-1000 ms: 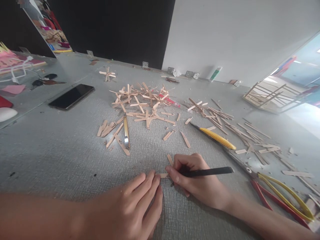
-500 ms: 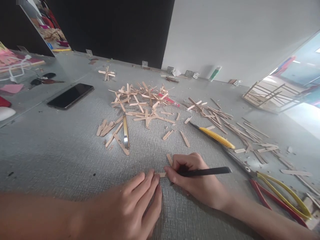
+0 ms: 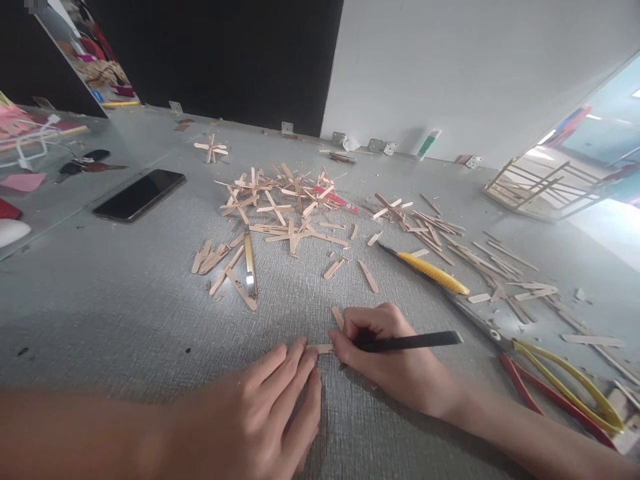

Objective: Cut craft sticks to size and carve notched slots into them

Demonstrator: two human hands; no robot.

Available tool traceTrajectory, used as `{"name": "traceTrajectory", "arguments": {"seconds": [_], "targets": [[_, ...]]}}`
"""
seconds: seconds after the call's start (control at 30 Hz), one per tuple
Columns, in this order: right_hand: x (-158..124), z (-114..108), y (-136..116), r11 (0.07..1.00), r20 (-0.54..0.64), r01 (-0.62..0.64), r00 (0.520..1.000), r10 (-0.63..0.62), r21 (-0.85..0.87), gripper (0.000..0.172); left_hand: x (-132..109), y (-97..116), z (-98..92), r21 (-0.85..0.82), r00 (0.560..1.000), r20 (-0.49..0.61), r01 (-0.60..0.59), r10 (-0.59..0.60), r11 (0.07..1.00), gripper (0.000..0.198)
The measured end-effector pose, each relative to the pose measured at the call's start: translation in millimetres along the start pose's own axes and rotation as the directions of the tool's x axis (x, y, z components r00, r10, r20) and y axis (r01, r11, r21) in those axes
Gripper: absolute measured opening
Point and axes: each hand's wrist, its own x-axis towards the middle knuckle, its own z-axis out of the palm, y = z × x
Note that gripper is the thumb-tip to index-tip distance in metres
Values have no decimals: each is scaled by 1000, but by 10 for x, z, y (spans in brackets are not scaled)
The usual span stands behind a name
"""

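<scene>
Beneath the fingertips of my left hand (image 3: 273, 407) lies a small wooden craft stick (image 3: 325, 349), pinned flat against the grey table. The fingers are close together and bent over its left end. My right hand (image 3: 387, 353) is closed in a pinch around a slim black-handled tool (image 3: 425, 341), held low with its back end pointing right. Its tip is hidden behind the fingers, by the stick's right end, so I cannot tell its kind. Another craft stick (image 3: 337, 316) pokes out just behind the right hand's knuckles.
Crossed craft sticks (image 3: 293, 230) lie heaped mid-table beside a gold cutter (image 3: 251, 263). Rightward are a yellow-handled knife (image 3: 433, 272), red-and-yellow-handled pliers (image 3: 530, 373), loose wooden strips (image 3: 493, 263) and a wooden frame (image 3: 530, 190). A phone (image 3: 140, 194) lies left; panels stand behind.
The whole view has shifted very slightly. Both hands keep the same pose over the craft stick, and nothing has been let go or taken up.
</scene>
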Motion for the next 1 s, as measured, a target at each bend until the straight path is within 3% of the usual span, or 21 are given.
{"name": "traceTrajectory", "arguments": {"seconds": [0.43, 1.0], "targets": [[-17, -11, 39, 987, 66, -97, 994, 89, 126, 41, -1, 1, -5, 5, 1000, 21, -22, 22, 1000, 35], [-10, -32, 14, 992, 54, -83, 995, 79, 94, 41, -2, 4, -15, -12, 999, 23, -35, 35, 999, 35]]}}
